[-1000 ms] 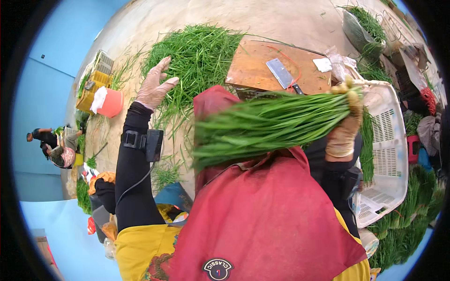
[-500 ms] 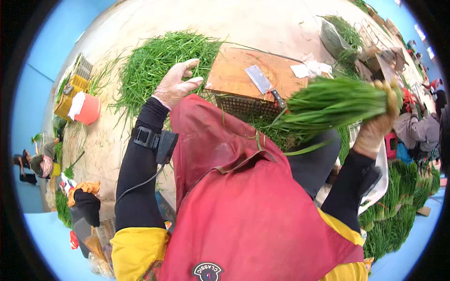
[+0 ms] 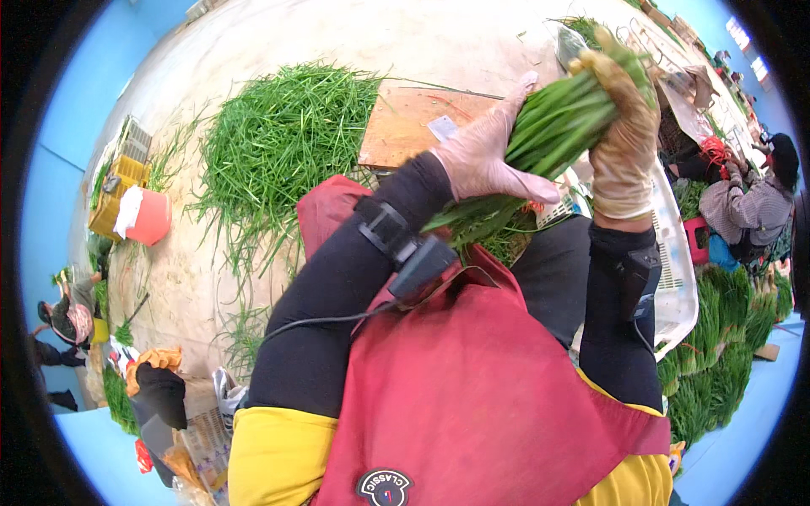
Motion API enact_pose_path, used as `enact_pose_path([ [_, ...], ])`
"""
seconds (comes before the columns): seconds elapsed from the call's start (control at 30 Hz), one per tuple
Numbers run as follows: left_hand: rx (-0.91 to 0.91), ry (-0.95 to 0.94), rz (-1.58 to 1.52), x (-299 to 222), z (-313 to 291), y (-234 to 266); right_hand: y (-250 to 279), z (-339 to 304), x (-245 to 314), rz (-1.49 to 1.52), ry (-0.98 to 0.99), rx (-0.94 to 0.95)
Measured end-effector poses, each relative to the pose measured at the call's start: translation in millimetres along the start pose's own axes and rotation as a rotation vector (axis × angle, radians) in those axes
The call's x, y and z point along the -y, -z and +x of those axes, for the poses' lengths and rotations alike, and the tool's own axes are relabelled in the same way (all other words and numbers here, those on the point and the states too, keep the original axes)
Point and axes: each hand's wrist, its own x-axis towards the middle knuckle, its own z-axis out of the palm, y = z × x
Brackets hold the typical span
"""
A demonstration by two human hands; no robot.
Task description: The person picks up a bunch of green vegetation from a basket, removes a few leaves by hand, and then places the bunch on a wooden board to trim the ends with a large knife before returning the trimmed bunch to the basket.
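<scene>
A bunch of long green chives slants across in front of me. My right hand, in a stained pale glove, is closed round its upper end. My left hand, in a thin whitish glove, lies against the leaves lower down, thumb and fingers spread apart; leaf ends show below its wrist. Behind it is a wooden board with a cleaver on top, of which only part of the blade shows. Left of the board spreads a large heap of loose chives.
A white plastic basket stands by my right arm, with stacked chive bunches beyond it. A pinkish-red bucket and yellow crate sit at the left. A person works at the right, another at the far left.
My left hand has swung right, from beside the heap to the bunch. My right hand has raised the bunch and tilted it more upright. The cleaver's handle is now hidden.
</scene>
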Motion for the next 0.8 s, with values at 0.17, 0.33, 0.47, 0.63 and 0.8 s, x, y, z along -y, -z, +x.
enact_pose_path([
  [0.17,-0.183,-0.125,-0.048,13.3,-4.4,-4.0,-43.5,7.5,-14.0,-0.082,0.003,0.090],
  [0.33,-0.406,-0.141,-0.158,16.0,-12.1,7.9,-80.6,15.9,-35.2,-0.055,0.006,0.171],
  [0.47,-0.566,-0.273,0.011,17.9,-15.2,18.2,-100.4,26.6,-56.6,0.006,0.006,0.226],
  [0.63,-0.739,-0.200,-0.004,22.8,-26.1,40.9,-108.0,46.4,-82.5,0.143,0.014,0.299],
  [0.8,-0.921,-0.208,-0.008,23.6,-58.7,107.2,-39.7,64.6,-112.1,0.014,-0.089,0.255],
])
